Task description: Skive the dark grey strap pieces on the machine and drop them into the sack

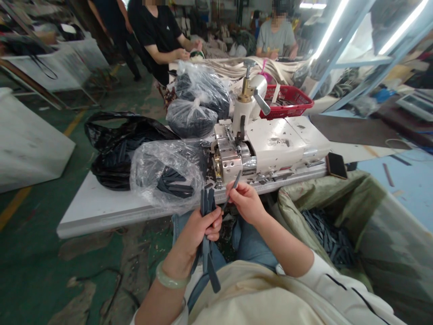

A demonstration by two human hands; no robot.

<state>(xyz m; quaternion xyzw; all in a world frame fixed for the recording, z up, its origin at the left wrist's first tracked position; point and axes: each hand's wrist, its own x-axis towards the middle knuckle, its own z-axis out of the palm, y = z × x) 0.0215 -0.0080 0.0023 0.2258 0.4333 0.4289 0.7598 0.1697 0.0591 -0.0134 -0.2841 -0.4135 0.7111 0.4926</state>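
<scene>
A bundle of dark grey strips (207, 203) stands upright in my left hand (206, 225), whose fingers are wrapped round its middle; the lower ends hang over my lap. Between the thumb and fingers of my right hand (246, 202) is a single dark strip (237, 179), its tip slanting up to the metal head of the white machine (233, 158). Whether that tip touches the metal, I cannot tell. Just left of the machine lies an open clear plastic bag (145, 169) with more dark strips (176, 184) inside.
A black bag (118, 131) of strips sits on the table's left, with tied clear bags (192, 119) behind. At right are a phone (336, 165), a large sack (287, 203) holding cut strips and a red basket (294, 99). Several people (158, 31) are beyond the table.
</scene>
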